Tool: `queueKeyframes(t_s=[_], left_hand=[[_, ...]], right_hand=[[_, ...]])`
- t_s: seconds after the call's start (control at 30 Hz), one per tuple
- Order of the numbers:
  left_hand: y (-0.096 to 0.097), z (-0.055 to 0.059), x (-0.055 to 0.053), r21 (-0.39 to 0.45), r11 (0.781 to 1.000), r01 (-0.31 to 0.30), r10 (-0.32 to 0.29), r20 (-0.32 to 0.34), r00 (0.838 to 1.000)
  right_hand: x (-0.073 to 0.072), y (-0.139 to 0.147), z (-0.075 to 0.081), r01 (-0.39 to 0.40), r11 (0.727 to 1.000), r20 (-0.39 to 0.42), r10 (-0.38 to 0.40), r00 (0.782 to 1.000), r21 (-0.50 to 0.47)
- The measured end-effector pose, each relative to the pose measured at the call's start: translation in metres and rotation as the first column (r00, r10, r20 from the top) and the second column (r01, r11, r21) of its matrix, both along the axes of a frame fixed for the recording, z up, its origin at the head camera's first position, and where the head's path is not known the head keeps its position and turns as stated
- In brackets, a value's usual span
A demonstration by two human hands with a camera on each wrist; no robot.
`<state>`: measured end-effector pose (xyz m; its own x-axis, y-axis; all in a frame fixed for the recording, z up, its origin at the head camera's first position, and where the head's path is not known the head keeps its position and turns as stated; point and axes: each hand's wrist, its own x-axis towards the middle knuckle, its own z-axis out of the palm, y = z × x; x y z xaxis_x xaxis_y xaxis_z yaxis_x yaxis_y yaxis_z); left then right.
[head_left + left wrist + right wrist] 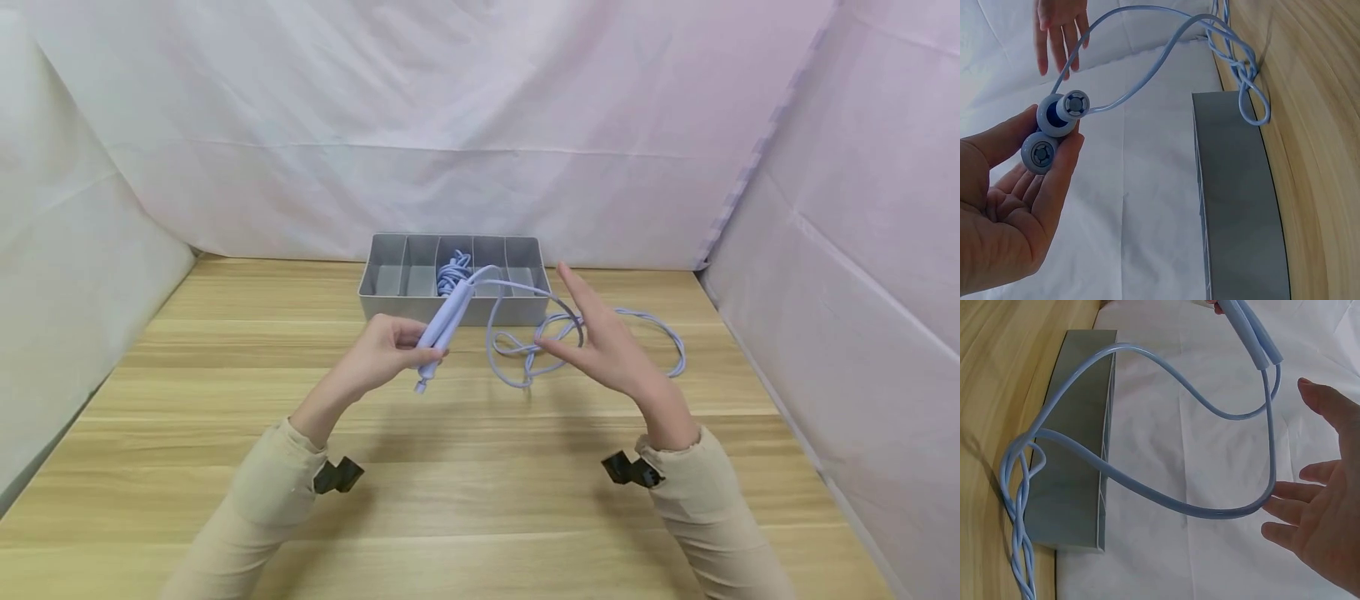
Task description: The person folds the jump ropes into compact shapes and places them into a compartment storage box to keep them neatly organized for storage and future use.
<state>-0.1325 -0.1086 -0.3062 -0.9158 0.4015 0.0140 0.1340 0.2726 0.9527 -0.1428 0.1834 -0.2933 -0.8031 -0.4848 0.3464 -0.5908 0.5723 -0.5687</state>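
Pale blue plastic-looking handles (447, 315), two of them lying side by side, are pinched between the thumb and fingers of my left hand (382, 354), raised off the table and slanting away from me, with a small knob (421, 386) jutting from the near end of one. My right hand (611, 346) is spread, thumb well away from the fingers, which are nearly straight; a loop of the matching blue cord (1210, 513) passes right by it, and I cannot tell whether my fingertips touch it. From the far ends of the handles the cord arcs through the air between my hands, then drops to the tabletop, where its strands lie twisted and looped near the right end of a grey tray (517, 312) and on past my right hand. That tray stands just beyond the handles, divided into five compartments in a row, and a bundle of blue cord (453, 273) sits in the middle one. Beige sleeves (262, 492) cover my forearms, with a small black device (339, 475) at each wrist. Under everything runs the wood-grained table (480, 517), and white cloth (450, 108) hangs behind it and along both sides.
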Motion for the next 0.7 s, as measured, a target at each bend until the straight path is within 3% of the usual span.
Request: queueKeyframes(t_s=[0.2,0.33,0.43,0.7], left_hand=[[-0.006,0.000,0.005,0.002,1.000,0.025,-0.025,0.019,0.999],[-0.010,0.000,0.008,0.000,0.999,0.039,-0.039,0.032,0.999],[-0.013,-0.002,0.010,-0.005,0.999,0.046,-0.046,0.035,0.998],[-0.018,-0.003,0.014,0.034,0.997,0.070,-0.072,0.065,0.995]], right_hand=[[-0.019,-0.010,-0.001,-0.042,0.998,0.068,0.044,0.997,-0.037],[-0.031,-0.013,-0.002,-0.112,0.984,0.190,0.137,0.972,-0.139],[-0.040,-0.014,-0.003,-0.167,0.955,0.304,0.240,0.922,-0.247],[-0.057,-0.017,-0.011,-0.227,0.871,0.501,0.444,0.743,-0.435]])
